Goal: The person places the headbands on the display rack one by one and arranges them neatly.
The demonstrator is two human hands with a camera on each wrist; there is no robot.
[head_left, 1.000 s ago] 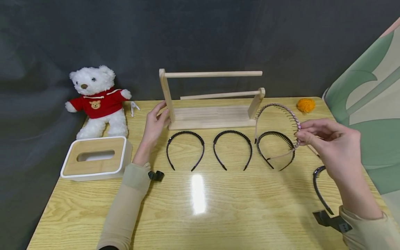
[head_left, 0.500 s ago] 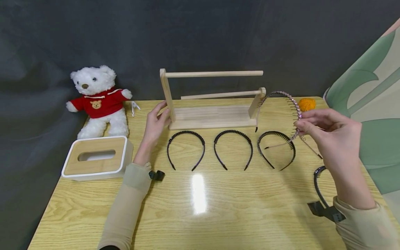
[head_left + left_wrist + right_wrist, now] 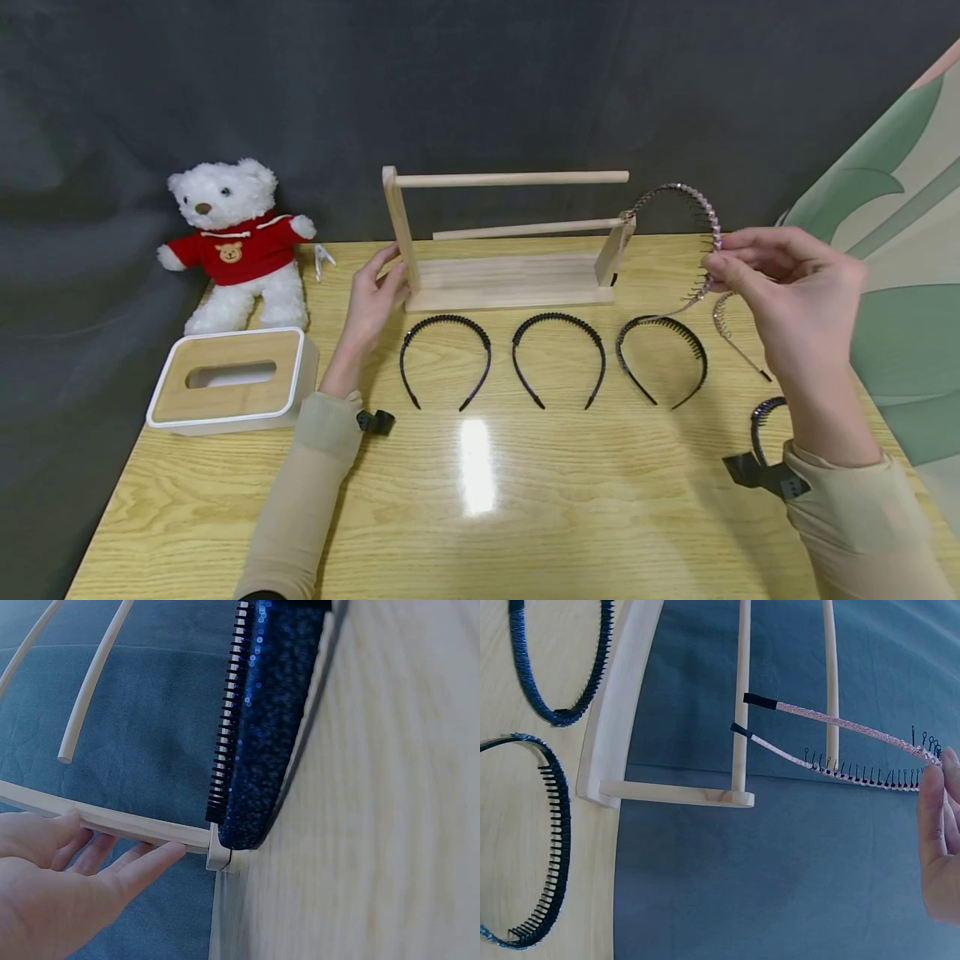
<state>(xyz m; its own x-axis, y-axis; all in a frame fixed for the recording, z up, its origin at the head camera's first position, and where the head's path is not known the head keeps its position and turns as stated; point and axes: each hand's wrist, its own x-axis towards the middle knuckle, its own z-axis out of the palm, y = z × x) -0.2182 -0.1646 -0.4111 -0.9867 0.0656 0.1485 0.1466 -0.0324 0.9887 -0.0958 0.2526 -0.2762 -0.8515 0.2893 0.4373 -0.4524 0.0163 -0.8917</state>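
Observation:
My right hand [image 3: 795,275] pinches a pink beaded toothed headband [image 3: 714,229] by its side, raised at the right end of a wooden rack [image 3: 510,287]. In the right wrist view its two dark tips overlap the lower dowel [image 3: 739,750] near the upright. On the rack's left upright [image 3: 142,829], my left hand [image 3: 375,287] holds with thumb and fingers. Each of the rack's two dowels is fixed at one end. Before the rack lie three dark toothed headbands, a left one [image 3: 447,317], a middle one [image 3: 558,316] and a right one [image 3: 671,322].
Another pink headband [image 3: 722,317] and a dark one [image 3: 757,425] lie at the right, partly hidden by my right arm. A white teddy bear [image 3: 251,250] in a red top sits at the left, behind a tissue box [image 3: 305,375]. Beside it is a small white object [image 3: 321,260].
My right hand has lifted the pink headband up, bringing its far end to the rack's right upright. The orange ball is now hidden behind that hand. My left hand stays on the rack.

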